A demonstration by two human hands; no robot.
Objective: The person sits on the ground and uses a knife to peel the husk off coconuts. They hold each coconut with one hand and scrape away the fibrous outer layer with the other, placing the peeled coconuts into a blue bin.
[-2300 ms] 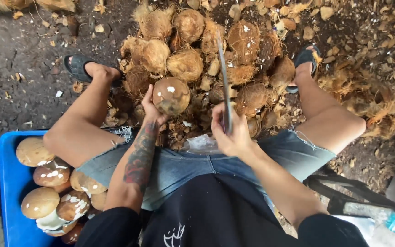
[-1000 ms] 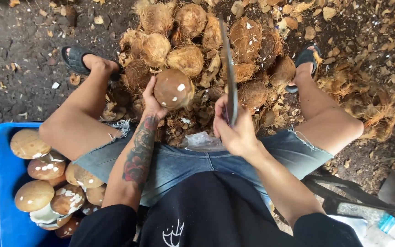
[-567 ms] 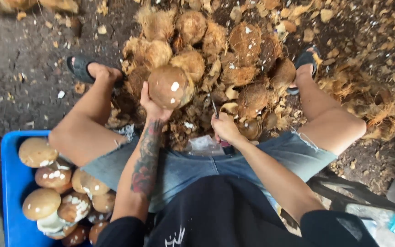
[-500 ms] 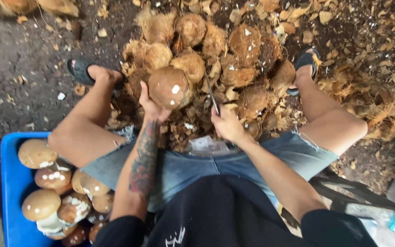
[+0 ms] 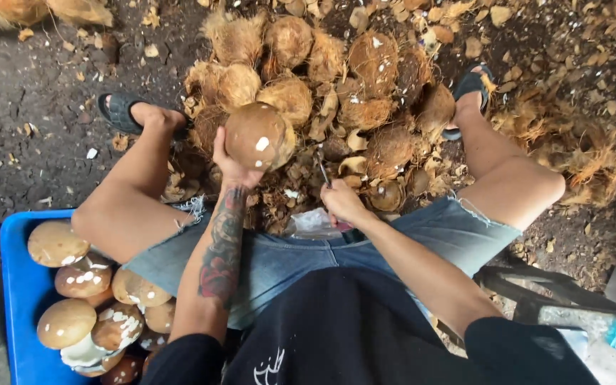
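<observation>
I sit with my knees apart over a heap of coconuts. My left hand (image 5: 231, 165) cups a round brown husked coconut (image 5: 256, 135) with a white nick, raised above the heap. My right hand (image 5: 341, 202) grips the handle of a long knife (image 5: 323, 171); the blade points away from me and dips low into the husk scraps, so only a short part of it shows.
A pile of hairy brown coconuts (image 5: 336, 78) and husk pieces lies between my sandalled feet on dark ground. A blue tub (image 5: 19, 299) at my left holds several peeled coconuts. A dark metal frame (image 5: 557, 292) stands at lower right.
The knife stood upright beside the coconut, then came down low into the scraps. My left hand has lifted the coconut slightly and turned it.
</observation>
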